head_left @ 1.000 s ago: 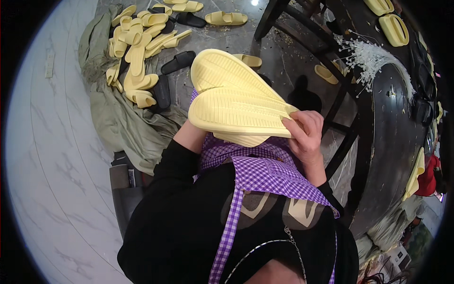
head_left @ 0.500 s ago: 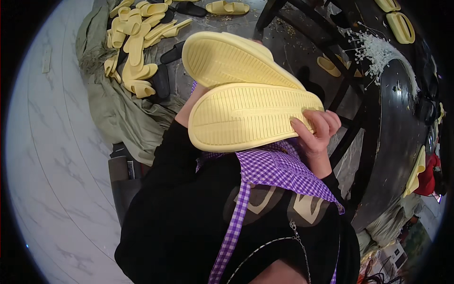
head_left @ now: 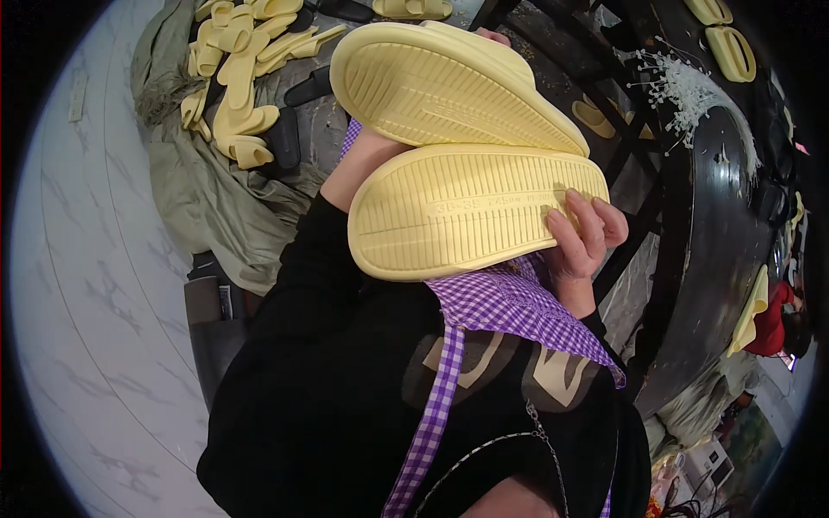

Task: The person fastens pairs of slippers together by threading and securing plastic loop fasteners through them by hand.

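Observation:
I hold a pair of pale yellow slippers before my chest, ribbed soles facing up at me. The upper slipper (head_left: 458,91) lies tilted against the lower slipper (head_left: 466,211), their edges touching along one side. My right hand (head_left: 590,233) is closed on the right end of the lower one, fingertips pressed on its sole. My left hand (head_left: 494,36) is mostly hidden behind the upper slipper; its wrist shows at the left, and a bit of the fingers peeks out past the strap. It appears closed around that slipper.
A heap of yellow slippers (head_left: 237,78) and some black slippers (head_left: 285,138) lie at the far left beside a grey-green cloth (head_left: 203,198). On the right stands a dark table (head_left: 712,250) with white dried flowers (head_left: 682,95) and more yellow slippers (head_left: 730,53). Dark chair bars (head_left: 630,155) stand behind.
Both slippers have shifted slightly right, and the upper one has risen and turned its sole more toward me. My right hand has moved a little right with the lower slipper.

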A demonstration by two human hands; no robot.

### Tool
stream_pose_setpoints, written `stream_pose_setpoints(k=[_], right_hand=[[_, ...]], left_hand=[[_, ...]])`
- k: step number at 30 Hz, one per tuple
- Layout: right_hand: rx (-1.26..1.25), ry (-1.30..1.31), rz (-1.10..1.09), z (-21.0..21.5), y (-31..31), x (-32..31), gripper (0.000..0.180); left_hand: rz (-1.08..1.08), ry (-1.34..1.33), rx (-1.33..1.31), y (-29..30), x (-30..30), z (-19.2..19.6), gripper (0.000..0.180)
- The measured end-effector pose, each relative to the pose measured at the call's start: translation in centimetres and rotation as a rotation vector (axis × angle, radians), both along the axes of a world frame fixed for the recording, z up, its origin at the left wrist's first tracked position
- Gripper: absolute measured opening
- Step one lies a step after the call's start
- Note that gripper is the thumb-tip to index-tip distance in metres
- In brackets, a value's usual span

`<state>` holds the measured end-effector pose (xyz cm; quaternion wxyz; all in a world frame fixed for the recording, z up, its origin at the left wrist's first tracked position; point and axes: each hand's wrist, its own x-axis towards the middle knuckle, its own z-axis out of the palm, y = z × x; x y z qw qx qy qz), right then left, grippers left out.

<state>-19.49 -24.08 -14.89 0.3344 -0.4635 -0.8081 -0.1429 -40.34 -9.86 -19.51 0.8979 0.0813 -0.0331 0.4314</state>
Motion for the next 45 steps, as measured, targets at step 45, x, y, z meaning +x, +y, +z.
stream_pose_setpoints(k=[45], right_hand=[[-0.046, 0.100, -0.100, -0.9, -0.3, 0.5, 0.029]], left_hand=[[0.104, 0.374, -0.138, 0.0, -0.2, -3.5, 0.046]])
